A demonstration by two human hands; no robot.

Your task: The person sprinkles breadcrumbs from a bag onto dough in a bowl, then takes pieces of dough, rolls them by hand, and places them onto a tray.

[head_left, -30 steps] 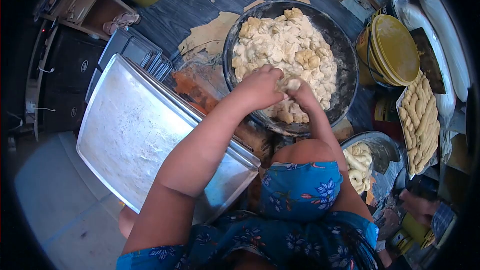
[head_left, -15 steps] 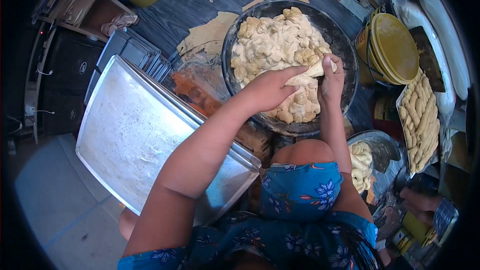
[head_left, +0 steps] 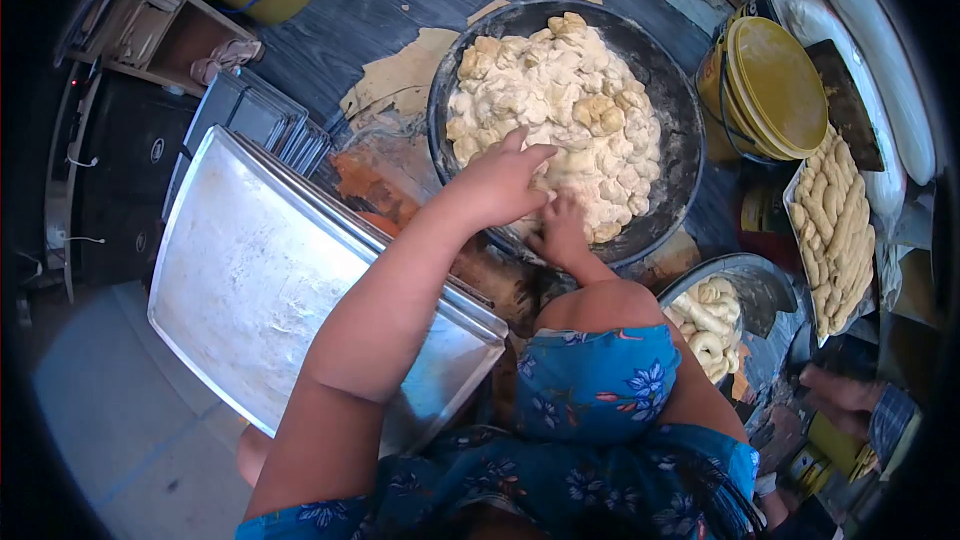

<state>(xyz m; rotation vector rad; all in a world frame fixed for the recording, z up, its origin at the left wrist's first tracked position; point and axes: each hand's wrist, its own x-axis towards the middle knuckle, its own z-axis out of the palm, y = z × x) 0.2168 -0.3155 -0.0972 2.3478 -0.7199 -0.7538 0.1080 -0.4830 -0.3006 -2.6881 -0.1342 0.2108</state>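
Note:
A wide black basin [head_left: 690, 155] holds a heap of pale, floury dough pieces [head_left: 590, 85]. My left hand [head_left: 505, 180] lies over the near left part of the heap, its fingers spread and touching the dough. Close beside it, at the basin's near rim, my right hand [head_left: 562, 233] rests palm down with fingers stretched onto the dough. Neither hand visibly grips a piece. The dough directly beneath both hands is hidden.
Stacked metal trays [head_left: 270, 280] lean at my left. Past the basin on the right stand a lidded yellow bucket [head_left: 780, 85] and a tray of twisted dough [head_left: 832, 230]. A second basin [head_left: 775, 285] with dough rings sits near my right knee. Another person's hand [head_left: 840, 388] shows at lower right.
Both hands have come down and left from the right side of the heap. The strip of dough they held between them is no longer in their grasp, and their fingers have opened.

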